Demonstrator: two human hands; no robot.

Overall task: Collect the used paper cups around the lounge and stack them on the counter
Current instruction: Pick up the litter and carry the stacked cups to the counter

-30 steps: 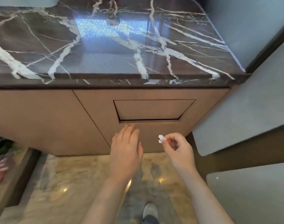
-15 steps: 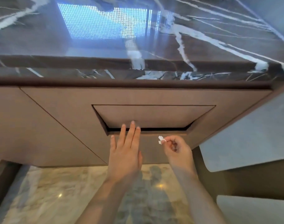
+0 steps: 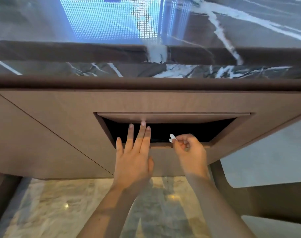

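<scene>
I log the counter (image 3: 43, 24): a dark marble top with white veins, glossy, mirroring a bright gridded window patch. Its thick front edge (image 3: 163, 71) shows the same veining. Beneath it, a brown wood-tone cabinet front (image 3: 52, 121) carries a rectangular flap (image 3: 180, 117), swung inward at its lower edge, with a black opening (image 3: 197, 131) below it. I note the floor (image 3: 60, 212): polished beige veined stone with small light glints.

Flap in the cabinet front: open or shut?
Open. The left hand presses the flap inward with straight fingers; a dark opening shows below it.
</scene>
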